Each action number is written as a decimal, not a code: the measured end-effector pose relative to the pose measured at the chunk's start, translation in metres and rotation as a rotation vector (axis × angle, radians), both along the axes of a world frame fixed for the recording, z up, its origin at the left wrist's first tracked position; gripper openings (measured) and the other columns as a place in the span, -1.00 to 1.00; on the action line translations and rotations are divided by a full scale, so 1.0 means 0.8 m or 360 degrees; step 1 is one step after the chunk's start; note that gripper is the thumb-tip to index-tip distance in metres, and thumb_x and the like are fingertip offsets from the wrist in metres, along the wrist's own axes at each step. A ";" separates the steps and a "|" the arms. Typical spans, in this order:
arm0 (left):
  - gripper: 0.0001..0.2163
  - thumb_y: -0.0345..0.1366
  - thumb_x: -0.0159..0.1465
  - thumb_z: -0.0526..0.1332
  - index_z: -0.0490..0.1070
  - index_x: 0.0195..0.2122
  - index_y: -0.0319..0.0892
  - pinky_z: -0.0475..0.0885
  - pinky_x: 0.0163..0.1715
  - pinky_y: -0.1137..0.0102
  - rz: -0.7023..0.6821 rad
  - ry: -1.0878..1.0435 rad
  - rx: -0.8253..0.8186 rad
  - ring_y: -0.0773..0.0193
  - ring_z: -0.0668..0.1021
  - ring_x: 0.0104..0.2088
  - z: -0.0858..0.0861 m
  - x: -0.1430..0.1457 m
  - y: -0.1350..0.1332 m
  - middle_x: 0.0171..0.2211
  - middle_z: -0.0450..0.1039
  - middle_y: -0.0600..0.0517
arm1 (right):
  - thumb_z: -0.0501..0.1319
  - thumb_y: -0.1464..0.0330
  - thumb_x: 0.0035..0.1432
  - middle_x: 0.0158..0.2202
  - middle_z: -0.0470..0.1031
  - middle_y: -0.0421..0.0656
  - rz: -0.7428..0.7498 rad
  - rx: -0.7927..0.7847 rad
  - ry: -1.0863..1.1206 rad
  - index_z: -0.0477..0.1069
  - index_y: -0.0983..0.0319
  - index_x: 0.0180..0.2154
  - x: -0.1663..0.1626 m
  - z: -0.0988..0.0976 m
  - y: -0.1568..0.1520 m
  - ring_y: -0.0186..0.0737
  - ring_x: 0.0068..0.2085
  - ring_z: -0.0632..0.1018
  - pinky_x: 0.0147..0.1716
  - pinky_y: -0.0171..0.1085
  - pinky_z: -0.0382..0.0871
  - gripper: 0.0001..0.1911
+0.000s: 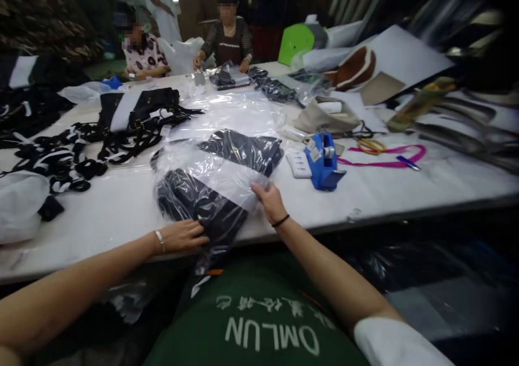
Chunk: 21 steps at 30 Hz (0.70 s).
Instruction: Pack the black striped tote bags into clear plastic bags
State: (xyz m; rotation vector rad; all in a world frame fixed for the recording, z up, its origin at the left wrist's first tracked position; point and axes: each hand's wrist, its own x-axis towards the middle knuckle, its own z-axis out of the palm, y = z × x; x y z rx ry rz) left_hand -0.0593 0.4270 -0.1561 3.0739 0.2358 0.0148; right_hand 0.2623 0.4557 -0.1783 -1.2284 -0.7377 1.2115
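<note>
A clear plastic bag (pixel 211 179) lies at the table's near edge with a folded black item inside. A broad white band crosses the black item under the plastic. My right hand (pixel 271 199) grips the right side of the plastic bag, thumb uppermost, near the end of the white band. On the near left corner of the same bag rests my left hand (pixel 184 237), its fingers stretched out over the plastic. One corner of the bag hangs over the table edge against my green apron (pixel 259 312).
Black bags (pixel 156 104) with a white band and tangled straps (pixel 73 160) lie left. To the right are a blue tape dispenser (pixel 323 160), a pink ribbon (pixel 381 163), a pen (pixel 407 162) and a beige pouch (pixel 326 118). Several people are across the table (pixel 405 193).
</note>
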 end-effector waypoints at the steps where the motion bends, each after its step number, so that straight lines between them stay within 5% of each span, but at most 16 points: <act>1: -0.69 -0.51 0.34 0.05 0.44 0.03 -0.15 0.44 -0.12 0.34 0.0088 0.0043 -0.0033 0.24 0.52 -0.20 0.003 -0.032 0.014 -0.18 0.49 -0.11 | 0.44 0.12 -0.09 -0.11 0.61 -0.05 -0.0011 -0.0072 -0.0002 0.48 0.29 -0.13 -0.017 -0.013 -0.005 -0.12 -0.09 0.59 0.03 -0.11 0.44 -0.47; 4: -0.60 -0.58 0.29 -0.01 0.48 0.02 -0.15 0.41 0.03 0.30 0.0397 0.0281 -0.0109 0.22 0.53 -0.06 0.019 -0.130 0.055 -0.05 0.51 -0.13 | 0.40 0.14 0.00 -0.10 0.60 -0.03 0.0300 -0.0258 0.0051 0.50 0.29 -0.17 -0.080 -0.032 -0.031 -0.13 -0.08 0.60 -0.04 -0.16 0.50 -0.57; 6: -0.56 -0.61 0.24 -0.04 0.52 -0.04 -0.14 0.43 0.01 0.25 0.0590 0.0405 -0.0118 0.18 0.56 -0.07 0.040 -0.174 0.074 -0.07 0.54 -0.10 | 0.38 0.13 0.06 -0.16 0.62 -0.02 0.0881 -0.0405 0.0183 0.50 0.30 -0.20 -0.116 -0.023 -0.056 -0.15 -0.18 0.63 -0.23 -0.23 0.55 -0.60; 9: -0.61 -0.51 0.25 0.00 0.53 -0.05 -0.12 0.46 0.01 0.16 0.0878 0.0282 -0.0096 0.10 0.55 -0.05 0.073 -0.174 0.077 -0.08 0.54 -0.11 | 0.36 0.07 0.09 -0.30 0.62 -0.02 0.1679 -0.0367 0.0382 0.51 0.32 -0.23 -0.124 0.014 -0.082 -0.22 -0.34 0.63 -0.44 -0.34 0.50 -0.57; 11: -0.65 -0.37 0.32 0.06 0.46 0.08 -0.13 0.42 0.09 0.12 0.1060 -0.0007 -0.0091 0.09 0.52 0.01 0.081 -0.126 0.063 0.00 0.50 -0.13 | 0.29 0.02 0.14 -0.34 0.61 -0.06 0.1528 -0.0103 0.0338 0.52 0.30 -0.21 -0.094 0.035 -0.077 -0.26 -0.38 0.62 -0.45 -0.36 0.47 -0.54; 15: -0.55 -0.17 0.35 0.16 0.27 0.26 -0.10 0.32 0.20 0.09 0.1087 -0.0414 -0.0103 0.05 0.41 0.17 0.042 0.018 0.024 0.20 0.35 -0.13 | 0.17 0.00 0.22 -0.26 0.58 -0.11 0.0163 0.0221 -0.0283 0.46 0.24 -0.10 0.002 0.034 -0.016 -0.25 -0.27 0.58 -0.32 -0.32 0.44 -0.54; 16: -0.52 -0.15 0.34 0.17 0.25 0.27 -0.11 0.31 0.20 0.07 0.1079 -0.0442 -0.0081 0.02 0.39 0.19 0.025 0.050 0.017 0.23 0.32 -0.15 | 0.18 0.00 0.21 -0.24 0.57 -0.12 0.0017 0.0231 -0.0500 0.46 0.23 -0.12 0.021 0.026 0.000 -0.24 -0.22 0.56 -0.26 -0.30 0.42 -0.55; 19: -0.53 -0.17 0.36 0.15 0.26 0.27 -0.17 0.29 0.17 0.02 0.1108 -0.0465 -0.0032 -0.05 0.39 0.18 -0.022 0.101 0.003 0.20 0.36 -0.21 | 0.17 -0.01 0.20 -0.36 0.51 -0.17 0.0239 0.0088 -0.1027 0.46 0.24 -0.32 0.047 0.001 0.024 -0.23 -0.26 0.48 -0.21 -0.28 0.33 -0.57; 21: -0.55 -0.21 0.37 0.12 0.26 0.27 -0.17 0.28 0.16 0.03 0.1084 -0.0447 -0.0063 -0.04 0.41 0.16 -0.037 0.092 0.000 0.17 0.40 -0.20 | 0.09 -0.05 0.24 -0.46 0.43 -0.21 0.0467 0.0010 -0.1130 0.41 0.24 -0.44 0.038 -0.012 0.014 -0.26 -0.33 0.42 -0.26 -0.29 0.27 -0.50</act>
